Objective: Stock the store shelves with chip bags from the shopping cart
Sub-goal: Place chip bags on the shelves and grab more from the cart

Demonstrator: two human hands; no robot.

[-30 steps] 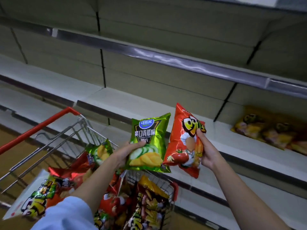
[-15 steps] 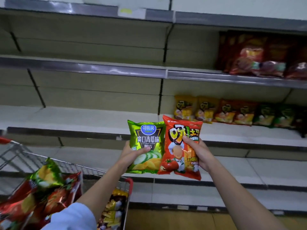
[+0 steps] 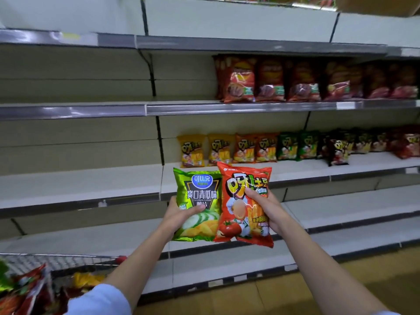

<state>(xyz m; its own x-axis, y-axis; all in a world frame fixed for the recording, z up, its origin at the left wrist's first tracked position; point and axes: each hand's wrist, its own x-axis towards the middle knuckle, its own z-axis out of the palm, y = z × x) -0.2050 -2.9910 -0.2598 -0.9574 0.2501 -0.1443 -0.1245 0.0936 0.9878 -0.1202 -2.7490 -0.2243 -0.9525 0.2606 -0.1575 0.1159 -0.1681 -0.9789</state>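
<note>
cart [image 3: 68, 262] lower left, shelves [image 3: 227, 108] ahead

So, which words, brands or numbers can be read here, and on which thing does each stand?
"可比克": blue oval on the green bag, held by the left hand.
"爽口青瓜味": large white text, same bag.
"薯片": under it, partly covered by the thumb.
"呀!土豆": yellow logo on the red bag, held by the right hand.
Small print on both bags: too small to read.
Shelf bags and price strips: blurred.
</note>
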